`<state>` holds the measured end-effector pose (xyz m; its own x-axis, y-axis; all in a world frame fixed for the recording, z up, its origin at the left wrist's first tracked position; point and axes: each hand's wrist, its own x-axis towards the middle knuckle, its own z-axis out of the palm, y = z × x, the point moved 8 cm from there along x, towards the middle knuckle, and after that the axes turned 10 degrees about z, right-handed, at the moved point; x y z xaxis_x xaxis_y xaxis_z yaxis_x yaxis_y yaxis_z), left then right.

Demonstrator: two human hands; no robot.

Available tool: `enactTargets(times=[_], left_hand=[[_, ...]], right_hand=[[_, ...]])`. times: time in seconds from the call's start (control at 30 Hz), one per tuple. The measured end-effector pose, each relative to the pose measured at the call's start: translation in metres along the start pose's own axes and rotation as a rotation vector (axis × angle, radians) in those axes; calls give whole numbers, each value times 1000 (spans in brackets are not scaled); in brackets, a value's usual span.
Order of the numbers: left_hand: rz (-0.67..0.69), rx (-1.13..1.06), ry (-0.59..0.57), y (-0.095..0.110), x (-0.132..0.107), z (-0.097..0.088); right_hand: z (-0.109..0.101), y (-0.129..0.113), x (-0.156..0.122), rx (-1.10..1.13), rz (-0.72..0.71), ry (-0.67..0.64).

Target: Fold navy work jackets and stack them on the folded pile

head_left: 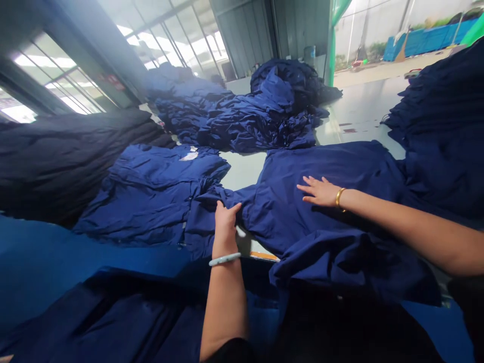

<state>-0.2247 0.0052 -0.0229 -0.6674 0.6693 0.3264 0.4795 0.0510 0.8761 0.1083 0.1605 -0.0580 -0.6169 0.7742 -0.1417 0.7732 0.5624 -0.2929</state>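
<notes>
A stack [151, 191] lies at the left of the surface [242, 174]. The left hand [226, 222] has its fingers pinched on the edge of the spread garment [340, 161]. The right hand [319, 191] lies flat on it, fingers released. Smoothing likely goes best with that edge held taut while the palm sweeps outward.

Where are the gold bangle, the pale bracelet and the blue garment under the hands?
gold bangle [339, 196]: head view, band at the right wrist.
pale bracelet [224, 259]: head view, band across the left wrist.
blue garment [340, 164]: head view, flat cloth near its far edge.
</notes>
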Motion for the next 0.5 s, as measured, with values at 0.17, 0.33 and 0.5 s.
enactTargets(times=[0.17,0.33,0.5], left_hand=[[142,-66,16,34,9,32],[545,258,-663,74,-55,118],[592,416,-792,79,-80,134]], right_hand=[[16,15,6,244,-3,54],[-5,73,6,1059,130,278],[-18,92,-11,1292,152,349]])
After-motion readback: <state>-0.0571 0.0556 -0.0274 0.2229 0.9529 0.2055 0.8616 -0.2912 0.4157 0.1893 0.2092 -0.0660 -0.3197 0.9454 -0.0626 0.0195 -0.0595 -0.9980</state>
